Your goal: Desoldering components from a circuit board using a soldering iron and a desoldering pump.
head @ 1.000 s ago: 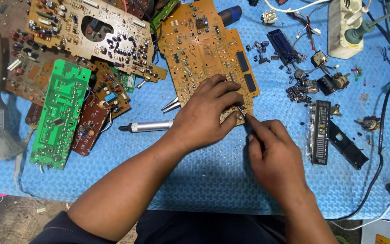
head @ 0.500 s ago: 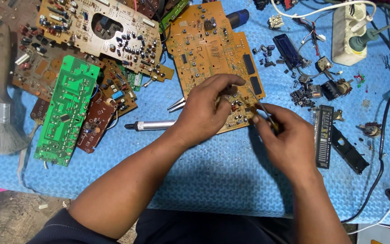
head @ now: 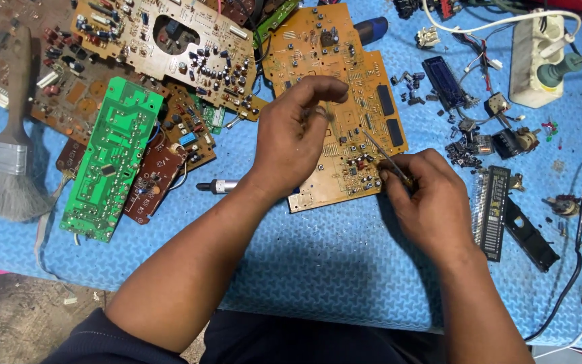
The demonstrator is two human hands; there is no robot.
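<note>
An orange circuit board [head: 365, 101] lies flat on the blue foam mat [head: 318, 269] in front of me. My left hand [head: 291, 138] hovers over the board's middle with thumb and fingers pinched together; whether something tiny sits between them is unclear. My right hand [head: 429, 199] rests at the board's lower right corner and grips thin metal tweezers [head: 382, 154], whose tips point up-left onto small components on the board.
Several other boards lie at the left: a green one [head: 106, 158], a brown one [head: 153, 178], a tan one [head: 170, 47]. A brush [head: 11, 155] lies far left. A pen-like tool [head: 217, 186] pokes out under my left wrist. Loose parts, a black display strip [head: 492, 212] and a power strip [head: 540, 57] sit right.
My left hand has lifted off the board's lower edge and moved up over its middle with fingers pinched. My right hand has stayed at the board's corner, tweezers now angled onto the board.
</note>
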